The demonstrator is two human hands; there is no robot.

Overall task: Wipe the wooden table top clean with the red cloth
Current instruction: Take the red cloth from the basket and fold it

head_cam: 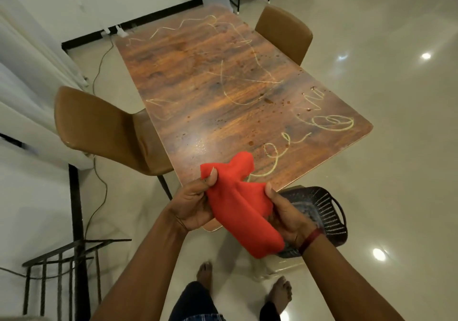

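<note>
Red cloth [238, 201] bunched in the air over the near edge of the wooden tabletop [223, 93], left hand [195, 204] pinching its upper corner, right hand [285, 214] closed on its middle — yellowish scribbles [250, 83] and dark spots across the wood, dark basket [324, 211] just beside the right hand.

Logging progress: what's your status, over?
Left hand and right hand both grip red cloth. Table top unwiped, squiggles and spots all over. Nothing in the way.

red cloth [238, 204], brown wood-grain table [198, 78] with pale yellow squiggles [247, 83]
</note>
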